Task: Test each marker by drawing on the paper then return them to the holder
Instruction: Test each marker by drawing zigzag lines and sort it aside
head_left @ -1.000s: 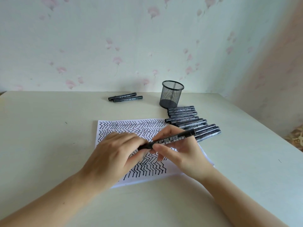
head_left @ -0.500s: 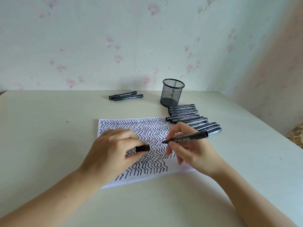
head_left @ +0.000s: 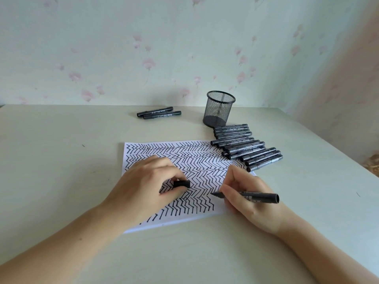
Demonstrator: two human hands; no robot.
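Observation:
A white paper (head_left: pixel 184 158) covered in black zigzag lines lies in front of me on the table. My right hand (head_left: pixel 246 193) grips an uncapped black marker (head_left: pixel 258 196), its tip pointing left just at the end of the lowest rows near the paper's right edge. My left hand (head_left: pixel 143 187) rests on the paper and pinches the marker's black cap (head_left: pixel 182 184). A black mesh holder (head_left: pixel 219 108) stands upright behind the paper and looks empty. Several capped markers (head_left: pixel 246 147) lie side by side between holder and paper. Two markers (head_left: pixel 159 112) lie apart at the back.
The pale table (head_left: pixel 61 150) ends at a flowered wall behind. Its right edge runs diagonally past the row of markers.
The cap has come off the marker into my left hand. My right hand swung the marker down and to the right, tip lowered to the paper's lower rows.

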